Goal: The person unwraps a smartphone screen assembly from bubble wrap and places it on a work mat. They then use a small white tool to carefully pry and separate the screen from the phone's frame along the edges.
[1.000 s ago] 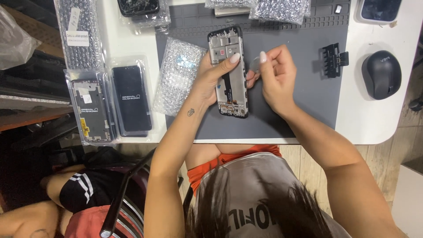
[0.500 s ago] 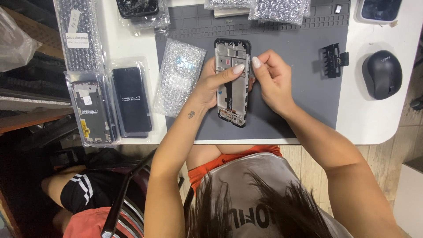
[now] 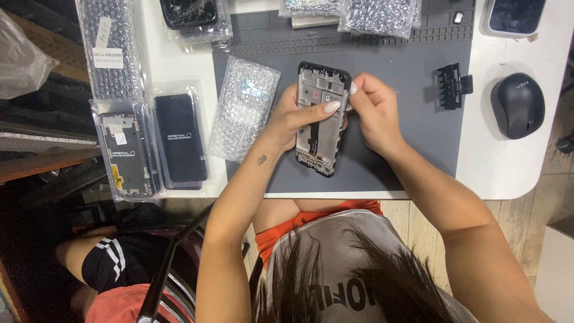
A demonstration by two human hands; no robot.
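Grey work mat (image 3: 388,90) is covering the desk; everything below is placed relative to it. Phone frame assembly (image 3: 320,119) is lying at mat centre, shifted up and right versus a second ago. Left hand (image 3: 293,119) is gripping its left edge, thumb pressed across the exposed inner side. Right hand (image 3: 371,110) has closed in from the right; its fingers are now pinched together at the frame's top right corner, and whatever they are pinching is too small to tell. Bubble-wrap pouch (image 3: 245,107) is lying at mat's left edge. Black mouse (image 3: 517,104) is sitting off mat's right side. Work looks shifted onto the upper frame.
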